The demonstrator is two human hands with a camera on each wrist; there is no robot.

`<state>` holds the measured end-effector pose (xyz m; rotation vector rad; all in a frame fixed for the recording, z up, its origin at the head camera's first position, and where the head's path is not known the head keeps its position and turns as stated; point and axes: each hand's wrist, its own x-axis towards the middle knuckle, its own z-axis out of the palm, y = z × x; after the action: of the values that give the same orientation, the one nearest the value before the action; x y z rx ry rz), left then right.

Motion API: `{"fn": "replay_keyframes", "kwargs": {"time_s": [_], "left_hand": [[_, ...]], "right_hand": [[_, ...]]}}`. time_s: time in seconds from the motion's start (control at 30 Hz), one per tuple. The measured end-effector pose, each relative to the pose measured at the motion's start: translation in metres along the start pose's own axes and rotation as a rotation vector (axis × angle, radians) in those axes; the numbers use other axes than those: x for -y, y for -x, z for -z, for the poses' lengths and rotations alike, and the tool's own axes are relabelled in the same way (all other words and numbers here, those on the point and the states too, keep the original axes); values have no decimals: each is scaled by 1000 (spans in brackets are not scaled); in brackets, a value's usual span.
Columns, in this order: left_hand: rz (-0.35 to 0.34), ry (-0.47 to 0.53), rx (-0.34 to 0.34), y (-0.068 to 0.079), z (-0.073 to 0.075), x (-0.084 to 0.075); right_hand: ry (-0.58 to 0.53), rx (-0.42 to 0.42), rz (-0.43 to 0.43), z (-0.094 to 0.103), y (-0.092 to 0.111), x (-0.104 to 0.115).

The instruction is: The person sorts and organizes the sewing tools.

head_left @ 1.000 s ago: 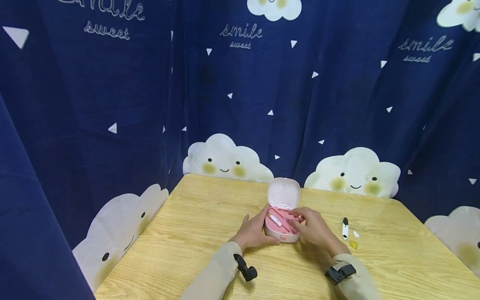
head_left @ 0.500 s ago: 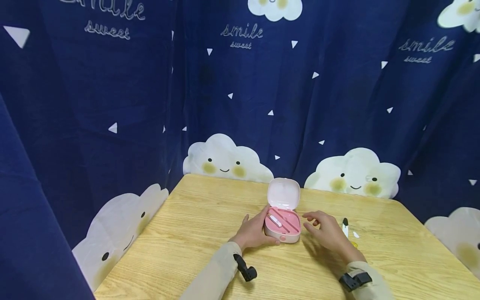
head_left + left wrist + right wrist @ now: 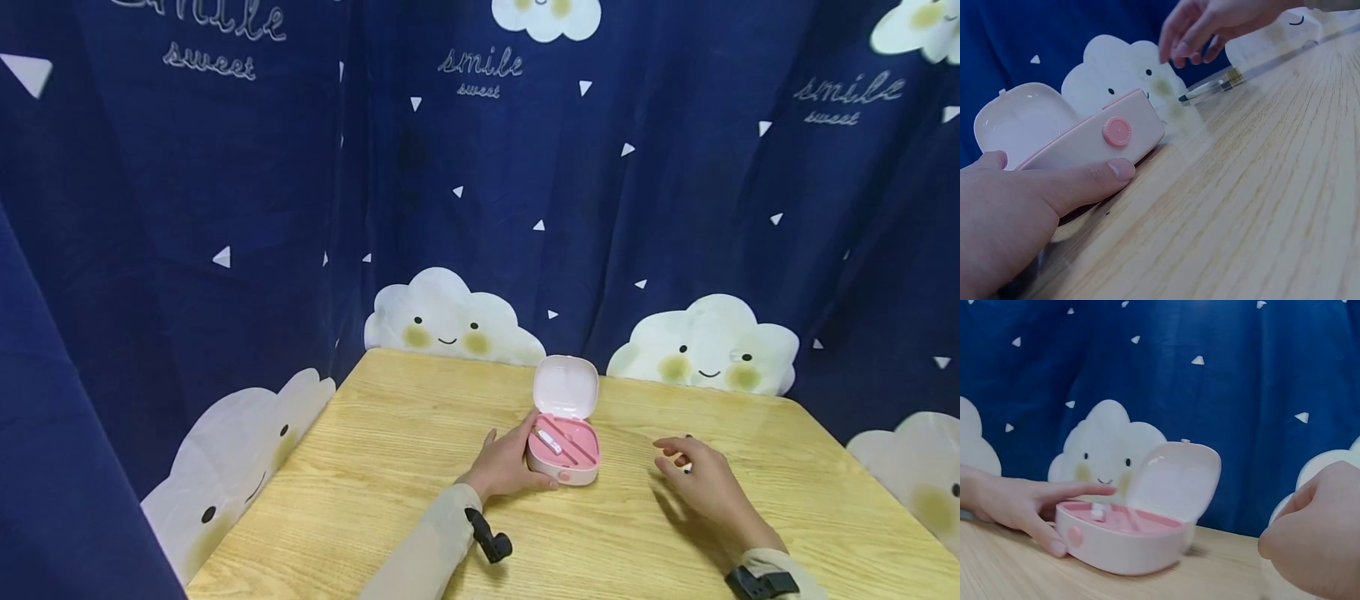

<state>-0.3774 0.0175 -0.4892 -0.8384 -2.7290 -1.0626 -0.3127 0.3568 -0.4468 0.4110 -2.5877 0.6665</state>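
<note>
A small pale-pink case (image 3: 576,477) stands on the table with its lid (image 3: 566,387) raised. Inside its pink tray lies a slim white item (image 3: 548,441) left of a slanting divider. My left hand (image 3: 504,463) holds the case's left side, thumb against the front near a round pink button (image 3: 1117,131). Above the table to the right, my right hand (image 3: 708,483) hovers with loosely bent fingers, nothing visible in it. Beneath it, a slim white item with a dark tip (image 3: 1207,89) and a yellow piece (image 3: 1233,77) lie on the table, mostly hidden from the head view.
The light wooden table (image 3: 420,417) extends around the case. Behind it hangs a dark blue curtain (image 3: 480,225) printed with clouds and white triangles. Black wrist cameras (image 3: 489,537) sit over both sleeves.
My right hand has left the case's tray and moved right, to above the small items on the table. My left hand and the case stay in place.
</note>
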Motion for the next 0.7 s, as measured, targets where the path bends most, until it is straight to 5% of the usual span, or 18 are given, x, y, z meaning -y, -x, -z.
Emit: {"fn": "replay_keyframes", "kwargs": {"time_s": [0.33, 0.7], "left_hand": [[34, -8, 19, 1, -1, 1], [0, -8, 6, 1, 0, -1]], "right_hand": [[15, -64, -51, 12, 24, -34], [70, 14, -106, 16, 34, -54]]}}
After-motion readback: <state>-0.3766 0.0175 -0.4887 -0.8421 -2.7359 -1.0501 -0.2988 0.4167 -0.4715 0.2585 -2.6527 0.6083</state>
